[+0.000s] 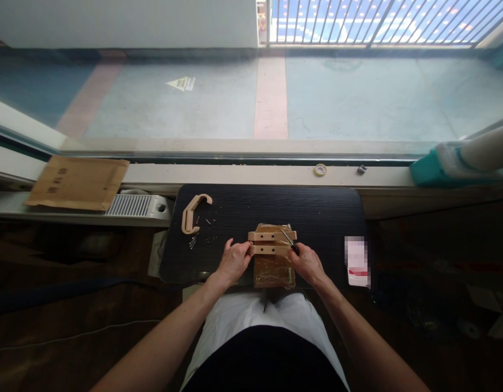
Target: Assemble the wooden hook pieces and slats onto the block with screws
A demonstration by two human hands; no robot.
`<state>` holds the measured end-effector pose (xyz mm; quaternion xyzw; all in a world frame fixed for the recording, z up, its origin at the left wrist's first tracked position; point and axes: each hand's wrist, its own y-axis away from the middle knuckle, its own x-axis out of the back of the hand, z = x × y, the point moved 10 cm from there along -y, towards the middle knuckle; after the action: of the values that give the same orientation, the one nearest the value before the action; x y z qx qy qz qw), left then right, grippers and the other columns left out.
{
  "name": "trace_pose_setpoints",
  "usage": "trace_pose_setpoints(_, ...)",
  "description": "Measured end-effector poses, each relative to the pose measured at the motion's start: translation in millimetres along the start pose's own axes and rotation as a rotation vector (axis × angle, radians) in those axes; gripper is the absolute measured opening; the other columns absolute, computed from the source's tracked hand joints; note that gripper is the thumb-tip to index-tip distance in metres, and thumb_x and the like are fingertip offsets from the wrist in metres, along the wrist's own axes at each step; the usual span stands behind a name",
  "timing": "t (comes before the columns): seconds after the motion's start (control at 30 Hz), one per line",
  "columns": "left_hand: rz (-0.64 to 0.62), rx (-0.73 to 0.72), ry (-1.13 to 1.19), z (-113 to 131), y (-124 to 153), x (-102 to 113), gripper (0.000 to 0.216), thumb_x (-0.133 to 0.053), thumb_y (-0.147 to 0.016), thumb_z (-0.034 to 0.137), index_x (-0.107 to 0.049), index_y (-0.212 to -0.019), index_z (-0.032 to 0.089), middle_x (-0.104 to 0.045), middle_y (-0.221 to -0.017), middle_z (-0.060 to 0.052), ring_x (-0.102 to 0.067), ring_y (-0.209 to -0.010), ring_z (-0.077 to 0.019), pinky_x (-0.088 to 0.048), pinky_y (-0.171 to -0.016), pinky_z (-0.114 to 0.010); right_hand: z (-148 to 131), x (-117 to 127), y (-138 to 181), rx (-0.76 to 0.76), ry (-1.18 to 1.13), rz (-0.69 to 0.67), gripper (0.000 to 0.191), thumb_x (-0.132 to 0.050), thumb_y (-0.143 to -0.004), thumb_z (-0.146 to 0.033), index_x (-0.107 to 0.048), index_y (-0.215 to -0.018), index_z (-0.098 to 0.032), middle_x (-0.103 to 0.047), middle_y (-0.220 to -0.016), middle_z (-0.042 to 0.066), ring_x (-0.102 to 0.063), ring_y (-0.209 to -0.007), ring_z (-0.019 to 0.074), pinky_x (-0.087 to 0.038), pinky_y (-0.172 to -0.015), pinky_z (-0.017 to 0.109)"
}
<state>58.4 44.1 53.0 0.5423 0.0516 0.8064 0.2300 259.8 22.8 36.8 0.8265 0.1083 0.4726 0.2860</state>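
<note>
On a small black table [317, 218] lies a brown board wrapped in clear plastic [273, 269] with two pale wooden bars [271, 243] laid across it. My left hand [234, 260] is closed on the left end of the nearer bar. My right hand [306, 263] grips a screwdriver [289, 240] with a dark handle, its thin shaft pointing up-left over the right ends of the bars. A curved wooden handle piece [191, 213] rests at the table's left, with several small screws [193, 241] beside it.
A card [356, 262] lies at the table's right edge. Behind runs a window sill with a tape roll [320, 170] and a small dark object [361, 169]. A cardboard sheet [78, 182] sits on a heater at left. A teal and white object [459, 160] lies at right.
</note>
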Motion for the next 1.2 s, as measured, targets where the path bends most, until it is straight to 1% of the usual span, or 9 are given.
trace_pose_setpoints(0.3,-0.001,0.010,0.023,0.6,-0.6,2.0,0.023,-0.043,-0.083,0.019,-0.060,-0.098,0.020,-0.071,-0.089,-0.004,-0.064,-0.084,-0.0165,-0.026,-0.104,-0.046,-4.3,1.6,-0.3,0.001,0.054,-0.028,0.025,-0.043,-0.085,-0.036,-0.063,-0.082,-0.020,-0.068,-0.081,0.008,-0.062,-0.075,0.0190,-0.030,-0.056,0.025)
trace_pose_setpoints(0.57,0.011,-0.003,-0.011,2.6,0.1,4.0,0.021,-0.044,-0.083,0.019,-0.060,-0.097,0.021,-0.071,-0.086,-0.003,-0.064,-0.083,-0.0171,-0.025,-0.105,-0.045,-3.7,1.8,0.1,0.011,0.051,-0.018,0.027,-0.042,-0.085,-0.036,-0.064,-0.083,-0.020,-0.068,-0.081,0.008,-0.062,-0.075,0.0198,-0.031,-0.057,0.026)
trace_pose_setpoints(0.8,-0.004,0.010,-0.014,1.0,-1.2,1.7,0.023,-0.045,-0.083,0.019,-0.060,-0.101,0.019,-0.071,-0.090,-0.005,-0.064,-0.084,-0.0168,-0.025,-0.104,-0.045,-2.3,-0.8,-1.5,0.002,0.047,-0.037,0.027,-0.041,-0.085,-0.036,-0.063,-0.084,-0.020,-0.069,-0.082,0.008,-0.062,-0.075,0.0196,-0.031,-0.056,0.026)
trace_pose_setpoints(1.0,-0.005,0.020,-0.026,-1.1,-0.9,-1.4,0.022,-0.046,-0.083,0.021,-0.060,-0.100,0.019,-0.070,-0.087,-0.005,-0.063,-0.084,-0.0173,-0.026,-0.104,-0.044,-2.9,-0.8,-1.9,-0.002,0.046,-0.030,0.029,-0.040,-0.085,-0.036,-0.064,-0.085,-0.019,-0.069,-0.083,0.009,-0.062,-0.077,0.0199,-0.033,-0.059,0.026)
trace_pose_setpoints(1.2,-0.008,0.022,-0.052,-0.5,0.0,-1.5,0.023,-0.045,-0.083,0.020,-0.060,-0.101,0.018,-0.070,-0.089,-0.006,-0.063,-0.086,-0.0179,-0.024,-0.104,-0.043,-3.9,0.6,1.2,-0.029,0.081,-0.042,0.031,-0.039,-0.085,-0.036,-0.065,-0.086,-0.019,-0.069,-0.086,0.010,-0.063,-0.080,0.0204,-0.035,-0.062,0.025)
